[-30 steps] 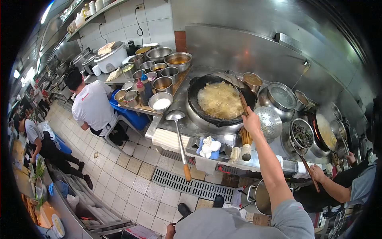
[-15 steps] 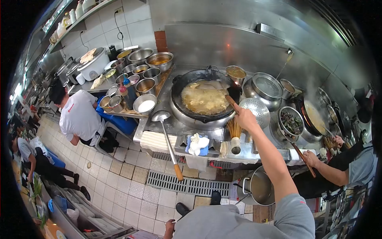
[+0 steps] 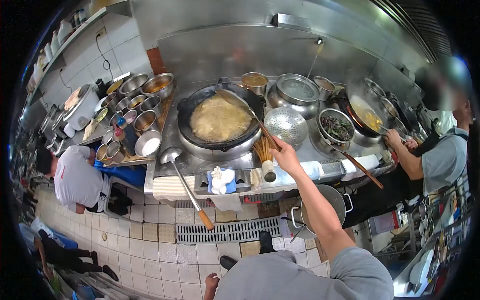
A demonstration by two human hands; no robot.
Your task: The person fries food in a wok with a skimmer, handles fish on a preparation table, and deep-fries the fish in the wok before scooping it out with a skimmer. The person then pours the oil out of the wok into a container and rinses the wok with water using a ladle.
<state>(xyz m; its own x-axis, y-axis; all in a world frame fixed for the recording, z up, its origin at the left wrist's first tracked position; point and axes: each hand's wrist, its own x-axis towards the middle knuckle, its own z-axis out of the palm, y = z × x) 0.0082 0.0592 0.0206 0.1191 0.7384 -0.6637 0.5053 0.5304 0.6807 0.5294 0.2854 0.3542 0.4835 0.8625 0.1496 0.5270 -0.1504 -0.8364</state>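
My right hand (image 3: 286, 156) is stretched out over the stove's front edge and grips the wooden handle of a long ladle (image 3: 252, 120). The ladle's head rests at the far right rim of a big black wok (image 3: 186, 107), which is full of pale, foaming frying food (image 3: 215, 119). A bamboo brush (image 3: 265, 156) stands just left of that hand, and a perforated strainer (image 3: 287, 126) lies just beyond it. My left hand (image 3: 210, 286) hangs low by my body at the bottom edge; its fingers are hard to make out.
A second ladle (image 3: 184, 181) leans off the counter edge over the floor grate (image 3: 225, 232). Several metal seasoning bowls (image 3: 142, 107) stand left of the wok. A co-worker (image 3: 440, 155) tends another wok (image 3: 364, 117) at right. Another person (image 3: 75, 180) crouches at left. A pot (image 3: 327, 205) sits under the counter.
The view has swung right, so the wok now sits further left. My right hand has drawn back toward the counter's front, still on the ladle handle, and the ladle head sits at the wok's far rim.
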